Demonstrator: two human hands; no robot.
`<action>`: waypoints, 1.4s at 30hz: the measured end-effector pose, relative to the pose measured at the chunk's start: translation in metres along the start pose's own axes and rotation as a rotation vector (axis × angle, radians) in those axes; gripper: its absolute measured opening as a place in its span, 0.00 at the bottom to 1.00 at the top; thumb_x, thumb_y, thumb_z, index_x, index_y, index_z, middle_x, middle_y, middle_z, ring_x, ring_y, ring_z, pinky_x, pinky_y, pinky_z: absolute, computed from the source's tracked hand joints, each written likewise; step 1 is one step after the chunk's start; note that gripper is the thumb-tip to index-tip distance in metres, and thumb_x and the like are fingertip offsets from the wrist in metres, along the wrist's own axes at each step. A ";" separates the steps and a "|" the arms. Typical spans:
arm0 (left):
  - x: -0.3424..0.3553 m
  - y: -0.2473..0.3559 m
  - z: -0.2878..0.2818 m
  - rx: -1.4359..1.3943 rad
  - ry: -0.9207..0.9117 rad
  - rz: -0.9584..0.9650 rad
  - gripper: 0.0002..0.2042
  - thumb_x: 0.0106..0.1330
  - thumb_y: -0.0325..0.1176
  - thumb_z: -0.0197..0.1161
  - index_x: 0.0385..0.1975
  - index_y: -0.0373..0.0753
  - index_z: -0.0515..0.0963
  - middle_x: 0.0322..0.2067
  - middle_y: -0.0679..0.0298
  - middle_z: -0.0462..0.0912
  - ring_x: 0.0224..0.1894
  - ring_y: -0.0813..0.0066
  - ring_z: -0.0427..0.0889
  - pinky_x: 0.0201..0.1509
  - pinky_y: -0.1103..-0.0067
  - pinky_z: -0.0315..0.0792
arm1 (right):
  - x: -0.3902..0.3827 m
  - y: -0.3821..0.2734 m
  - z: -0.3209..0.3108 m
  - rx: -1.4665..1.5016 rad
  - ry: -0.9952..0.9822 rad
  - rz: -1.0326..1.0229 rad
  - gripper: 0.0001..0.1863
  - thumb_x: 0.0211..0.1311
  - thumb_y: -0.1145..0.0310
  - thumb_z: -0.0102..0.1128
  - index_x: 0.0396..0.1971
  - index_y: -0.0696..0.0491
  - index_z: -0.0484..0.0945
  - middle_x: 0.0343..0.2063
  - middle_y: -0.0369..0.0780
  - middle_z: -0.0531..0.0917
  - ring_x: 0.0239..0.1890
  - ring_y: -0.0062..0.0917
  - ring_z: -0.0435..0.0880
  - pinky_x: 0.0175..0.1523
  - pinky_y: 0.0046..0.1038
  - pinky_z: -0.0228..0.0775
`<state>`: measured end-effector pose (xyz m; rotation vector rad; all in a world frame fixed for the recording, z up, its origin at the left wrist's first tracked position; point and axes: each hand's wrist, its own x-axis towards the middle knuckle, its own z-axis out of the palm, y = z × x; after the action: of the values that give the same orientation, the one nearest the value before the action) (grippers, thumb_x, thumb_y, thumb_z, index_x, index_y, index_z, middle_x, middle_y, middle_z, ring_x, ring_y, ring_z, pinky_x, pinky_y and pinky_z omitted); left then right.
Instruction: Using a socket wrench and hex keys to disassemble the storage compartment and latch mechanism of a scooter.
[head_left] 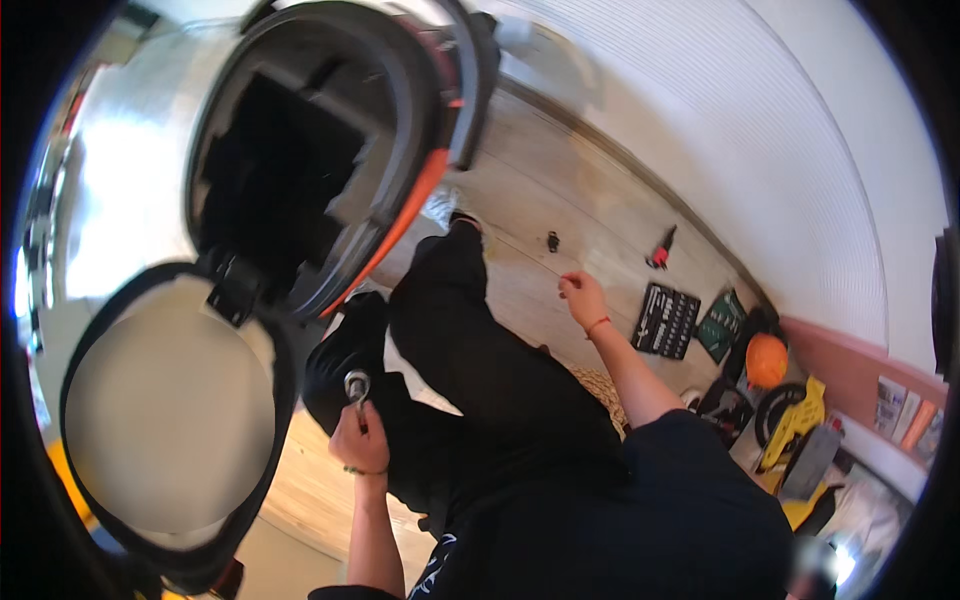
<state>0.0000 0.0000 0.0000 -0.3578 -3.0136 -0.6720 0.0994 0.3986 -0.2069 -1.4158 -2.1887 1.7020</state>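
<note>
My left hand [360,440] is closed round the handle of a ratchet wrench [357,383], whose round metal head points up, away from me, over my left thigh. On the right, my right hand [583,300] hangs above the floor, its fingers curled in; whatever they hold, if anything, does not show. A scooter's raised seat [170,420], its underside toward me, and the dark open storage bin [415,110] with an orange lower edge fill the left side. Past my right hand, a small black part [553,241] lies on the floor.
Right of my right hand lie a red-and-black tool [659,254], a black socket case [667,320] and a green case [720,325]. Farther right are an orange helmet [767,360] and a yellow object [797,430]. A white ribbed wall [720,110] bounds the floor.
</note>
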 end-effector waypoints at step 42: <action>0.016 0.065 0.000 -0.948 -0.233 -0.492 0.05 0.69 0.29 0.58 0.40 0.37 0.72 0.20 0.64 0.77 0.18 0.83 0.71 0.22 0.86 0.64 | -0.016 -0.065 0.035 -0.012 -0.265 -0.231 0.14 0.64 0.71 0.56 0.49 0.59 0.76 0.29 0.41 0.82 0.32 0.22 0.82 0.39 0.25 0.74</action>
<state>-0.0006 0.0609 0.0279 0.3500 -2.7383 -2.2090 0.0498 0.3630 -0.1622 -0.9384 -2.3830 1.8829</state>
